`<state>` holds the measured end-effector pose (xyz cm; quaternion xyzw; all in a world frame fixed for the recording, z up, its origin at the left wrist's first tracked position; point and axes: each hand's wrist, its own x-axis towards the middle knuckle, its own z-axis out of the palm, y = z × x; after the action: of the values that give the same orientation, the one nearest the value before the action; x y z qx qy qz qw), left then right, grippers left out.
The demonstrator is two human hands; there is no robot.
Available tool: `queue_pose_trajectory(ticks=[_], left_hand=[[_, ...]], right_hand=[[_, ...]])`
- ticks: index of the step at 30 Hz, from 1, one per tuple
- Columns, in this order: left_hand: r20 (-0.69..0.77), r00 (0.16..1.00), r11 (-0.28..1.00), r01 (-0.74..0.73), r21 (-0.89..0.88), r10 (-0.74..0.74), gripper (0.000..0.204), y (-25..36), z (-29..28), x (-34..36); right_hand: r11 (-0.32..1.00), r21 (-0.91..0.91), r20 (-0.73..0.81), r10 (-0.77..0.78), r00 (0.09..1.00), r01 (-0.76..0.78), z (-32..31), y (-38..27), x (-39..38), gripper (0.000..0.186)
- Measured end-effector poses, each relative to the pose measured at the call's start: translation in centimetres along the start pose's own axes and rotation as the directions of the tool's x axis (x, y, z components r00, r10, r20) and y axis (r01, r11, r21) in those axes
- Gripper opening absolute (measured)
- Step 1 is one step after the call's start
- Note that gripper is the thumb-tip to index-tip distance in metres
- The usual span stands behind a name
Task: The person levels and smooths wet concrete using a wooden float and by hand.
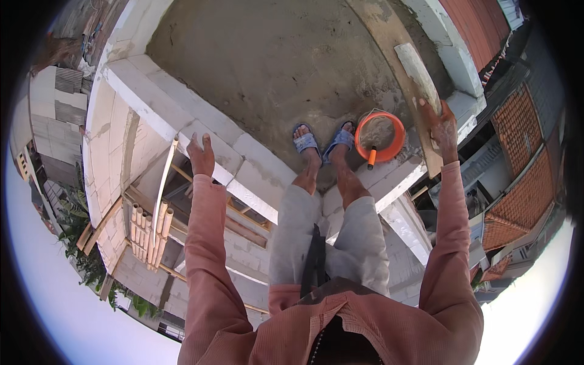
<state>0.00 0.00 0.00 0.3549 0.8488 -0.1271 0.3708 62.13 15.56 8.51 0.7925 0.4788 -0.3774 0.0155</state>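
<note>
Pale slab (pixel 418 73) lies along a plank (pixel 386 31), orange bucket (pixel 398 135) between plank and sandals (pixel 305 142).

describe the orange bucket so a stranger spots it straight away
Find the grey floor inside the pale block walls, then the blue sandals at its near end. Just right of them, left of the wooden board near the right hand, stands the bucket: round, open and bright orange, unlike the grey and white around it.

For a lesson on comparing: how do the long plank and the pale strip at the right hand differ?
The long plank outreaches the shorter pale strip. The plank looks brown, the strip whitish. The plank runs off the picture's top; the strip's top end shows. Both slant the same way.
</note>
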Motion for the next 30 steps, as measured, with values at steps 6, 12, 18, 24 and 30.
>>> queue_pose_trajectory(ticks=[6,12,18,24,30], left_hand=[[-0.401,0.915,0.989,-0.024,-0.143,-0.035,0.073,-4.8,-8.0,19.6],[-0.460,0.877,0.988,0.094,-0.121,-0.139,0.082,-7.9,-10.1,26.2],[-0.403,0.871,0.958,0.226,-0.176,-0.280,0.095,-9.8,-12.9,33.2],[-0.366,0.878,0.944,0.235,-0.231,-0.308,0.110,-15.3,-15.3,37.1],[-0.371,0.925,0.977,-0.003,-0.215,-0.079,0.088,-11.1,-15.5,34.3]], right_hand=[[0.973,0.227,-0.083,0.062,0.995,-0.042,11.5,-8.6,11.4,0.065],[0.952,0.303,-0.045,0.049,0.998,-0.033,14.1,-14.0,15.6,0.064],[0.945,0.327,-0.006,0.002,1.000,0.000,19.4,-17.1,26.1,0.062],[0.999,0.038,-0.041,0.029,0.999,-0.027,24.2,-12.7,38.5,0.075],[0.995,-0.092,-0.287,-0.058,0.956,0.033,23.4,-7.3,50.4,0.073]])
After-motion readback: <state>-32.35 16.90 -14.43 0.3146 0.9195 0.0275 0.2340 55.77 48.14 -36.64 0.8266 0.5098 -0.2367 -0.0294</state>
